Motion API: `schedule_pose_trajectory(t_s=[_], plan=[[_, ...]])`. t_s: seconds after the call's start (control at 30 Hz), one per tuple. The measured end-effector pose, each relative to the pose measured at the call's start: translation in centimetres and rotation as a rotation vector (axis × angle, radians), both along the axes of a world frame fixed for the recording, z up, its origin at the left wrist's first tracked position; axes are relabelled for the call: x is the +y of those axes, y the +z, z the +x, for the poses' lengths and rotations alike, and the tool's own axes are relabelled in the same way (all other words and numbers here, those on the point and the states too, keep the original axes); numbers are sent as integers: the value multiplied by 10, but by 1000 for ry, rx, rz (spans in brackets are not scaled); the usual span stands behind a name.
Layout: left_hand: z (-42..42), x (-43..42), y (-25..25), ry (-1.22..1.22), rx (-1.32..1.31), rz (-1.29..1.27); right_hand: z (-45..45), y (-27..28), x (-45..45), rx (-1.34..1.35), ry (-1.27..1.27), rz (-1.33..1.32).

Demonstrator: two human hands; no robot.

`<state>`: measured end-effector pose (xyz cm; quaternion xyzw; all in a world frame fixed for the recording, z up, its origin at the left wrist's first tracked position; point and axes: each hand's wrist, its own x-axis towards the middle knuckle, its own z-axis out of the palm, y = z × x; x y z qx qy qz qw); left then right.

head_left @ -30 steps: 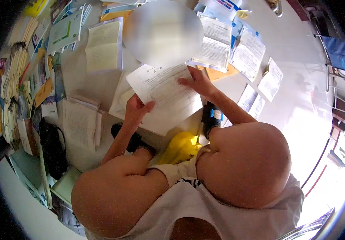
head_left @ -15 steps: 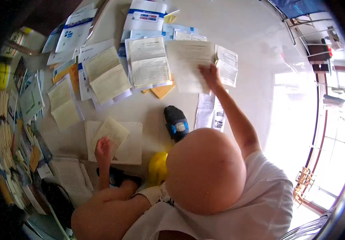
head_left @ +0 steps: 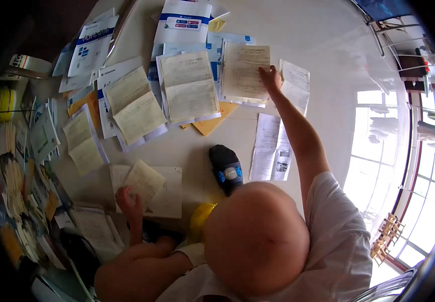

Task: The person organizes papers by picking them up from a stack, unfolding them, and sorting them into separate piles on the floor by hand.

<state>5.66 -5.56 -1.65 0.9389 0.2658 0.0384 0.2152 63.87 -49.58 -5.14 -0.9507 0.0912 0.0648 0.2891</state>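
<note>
My right hand (head_left: 270,79) reaches forward and grips the right edge of a printed sheet (head_left: 246,70), which lies over other papers in the row on the floor. Near my left foot, my left hand (head_left: 129,200) rests with fingers apart at the lower edge of a small yellowish sheet (head_left: 146,182). Beneath that sheet is a larger whitish paper pile (head_left: 171,194). Creased printed sheets (head_left: 191,85) lie left of the held one, and another folded sheet (head_left: 296,83) is partly covered by my right wrist.
Stacks of booklets and papers (head_left: 13,186) line the left side. An orange envelope (head_left: 212,121) sticks out under the sheets. A slippered foot (head_left: 225,166) stands mid-floor beside a yellow bag (head_left: 201,219). A two-column printed page (head_left: 272,151) lies right of the foot.
My right hand has moved the sheet slightly left and down onto the row of papers. My left hand's fingers have spread beside the small sheet. Earlier, both hands held a sheet in front of me.
</note>
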Motion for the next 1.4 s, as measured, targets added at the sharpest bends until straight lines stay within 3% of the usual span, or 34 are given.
schedule_pose_trajectory(t_s=[0.07, 0.1, 0.13, 0.2, 0.33, 0.47, 0.6, 0.7, 0.8, 0.87, 0.97, 1.1, 1.17, 1.4], plan=[[-5, 8, -23, -51, -112, 27, -13, 6, -3, -56, 8, -58], [-3, 6, -17, -86, -220, 66, -5, -26, -16, -226, 12, -259], [-5, 6, -10, -50, -150, -22, -3, -59, -24, -389, 34, -446], [-7, 9, -19, 11, -13, 13, -18, -25, -10, -325, 54, -284], [1, 0, 3, 93, -68, -46, -72, 6, 60, -464, 466, 7], [-11, -11, 11, 217, -138, -139, -165, 11, 151, -112, 676, 484], [-28, -13, 9, 290, -249, -370, -271, 37, 234, 221, 1068, 423], [-29, -13, 4, 363, -422, -483, -323, 26, 272, 255, 1249, 459], [-30, -7, -5, 449, -474, -560, -350, 5, 292, 299, 1242, 476], [-28, -3, -10, 532, -452, -649, -357, -8, 301, 268, 1151, 352], [-27, 1, -14, 534, -467, -642, -361, 0, 307, 158, 1114, 472], [-23, 0, -17, 589, -504, -631, -362, 16, 311, 220, 1070, 407], [-19, 1, -18, 711, -590, -843, -363, 20, 309, 173, 1083, 445], [-8, 1, 0, 702, -471, -842, -368, 9, 305, 238, 1060, 439]])
